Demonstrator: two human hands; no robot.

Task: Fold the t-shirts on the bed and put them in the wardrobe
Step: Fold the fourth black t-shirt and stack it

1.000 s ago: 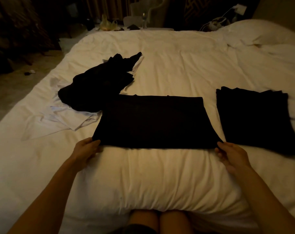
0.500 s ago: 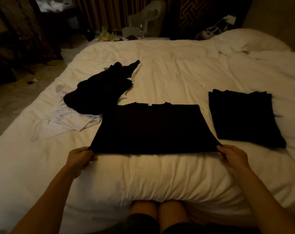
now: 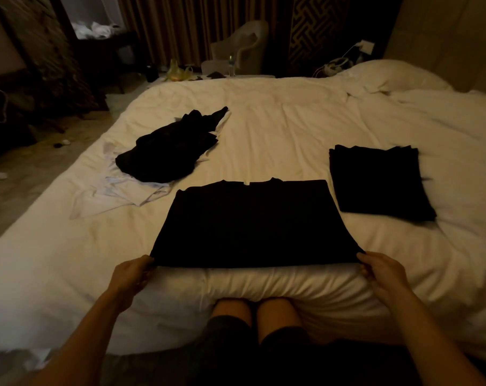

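T-shirt (image 3: 250, 224), black, lying flat at near edge of bed (image 3: 292, 129); we are pinching its two near corners, left hand (image 3: 132, 274) and right hand (image 3: 381, 271), fingers curled on hem, pulling cloth taut, we judge so next fold lands square; folded stack (image 3: 375, 182) sitting just right of it, unfolded heap (image 3: 166, 154) far left

Dim, warm light; deep shadows beyond; wide-angle bending at edges; slight softness

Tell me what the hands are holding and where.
The flat black t-shirt: left hand pinches its near left corner, right hand its near right corner.
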